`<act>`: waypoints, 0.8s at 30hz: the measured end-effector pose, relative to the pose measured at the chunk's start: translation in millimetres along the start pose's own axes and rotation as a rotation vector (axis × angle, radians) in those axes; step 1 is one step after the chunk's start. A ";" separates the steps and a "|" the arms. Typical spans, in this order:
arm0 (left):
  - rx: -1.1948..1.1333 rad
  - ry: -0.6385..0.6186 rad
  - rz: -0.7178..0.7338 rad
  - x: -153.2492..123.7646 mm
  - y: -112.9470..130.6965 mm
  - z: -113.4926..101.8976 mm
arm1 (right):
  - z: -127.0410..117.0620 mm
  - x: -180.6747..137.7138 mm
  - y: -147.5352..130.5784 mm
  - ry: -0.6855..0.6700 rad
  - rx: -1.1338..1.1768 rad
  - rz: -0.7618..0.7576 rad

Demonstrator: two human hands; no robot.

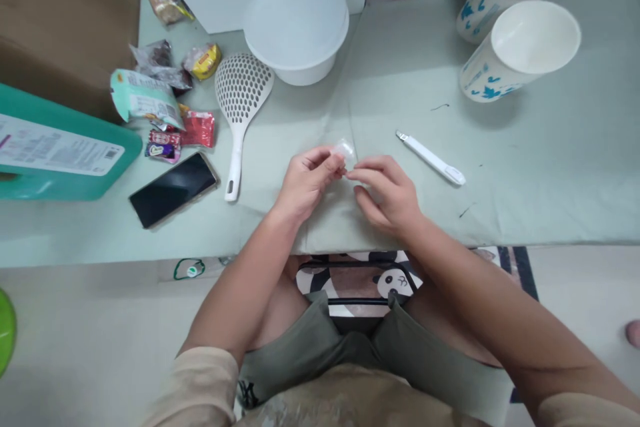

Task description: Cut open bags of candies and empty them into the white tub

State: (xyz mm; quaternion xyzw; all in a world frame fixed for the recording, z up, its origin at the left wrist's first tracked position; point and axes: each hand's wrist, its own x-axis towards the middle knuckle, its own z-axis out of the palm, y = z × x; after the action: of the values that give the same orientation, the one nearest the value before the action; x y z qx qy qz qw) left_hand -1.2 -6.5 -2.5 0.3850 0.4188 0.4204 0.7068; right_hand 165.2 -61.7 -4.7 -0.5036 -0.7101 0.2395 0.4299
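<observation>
at the hands, clear plastic piece, blurred, partly finger-covered

The pale green table bears a phone, a slotted spoon, a white bowl, a cutter, paper cups and, at left, wrapped snacks.

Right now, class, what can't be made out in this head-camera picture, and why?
All in the head view:
- Small clear item: what it is; blurred, partly covered by the left hand.
- Right hand: whether it touches that item; too blurred.
- Green container: its far end; cut off by the left edge.
- Label on it: the wording; blurred.
- Stacked cups: the topmost opening; cut by the top edge.
</observation>
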 end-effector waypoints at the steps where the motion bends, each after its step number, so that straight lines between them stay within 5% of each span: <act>1: 0.043 -0.023 0.009 -0.5 0.4 -0.4 | -0.2 0.3 -0.5 0.054 0.064 0.041; 5: 0.177 -0.137 0.062 -2.2 -3.2 0.1 | -1.2 7.4 -4.1 0.088 0.257 0.276; 10: 0.065 0.047 0.016 2.2 -9.0 5.5 | -1.3 14.9 -5.8 0.049 0.191 0.297; 13: 0.052 -0.075 -0.026 2.8 -6.3 14.1 | -12.6 14.0 -2.6 0.088 0.096 0.294; 17: -0.026 -0.254 -0.090 0.9 -3.5 27.6 | -54.9 19.2 11.2 0.233 -0.045 0.310; 22: -0.023 -0.172 -0.106 3.6 -7.6 35.3 | -127.2 47.1 54.6 0.705 -0.265 0.231; 24: 0.000 -0.166 -0.115 4.7 -9.2 35.6 | -147.2 56.8 75.8 0.704 -0.303 0.201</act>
State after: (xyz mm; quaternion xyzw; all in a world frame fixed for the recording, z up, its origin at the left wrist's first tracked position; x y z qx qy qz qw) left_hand 35.2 -12.2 0.6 0.3940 0.3800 0.3458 0.7621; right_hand 322.1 5.6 33.6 -0.6798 -0.4937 -0.0145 0.5421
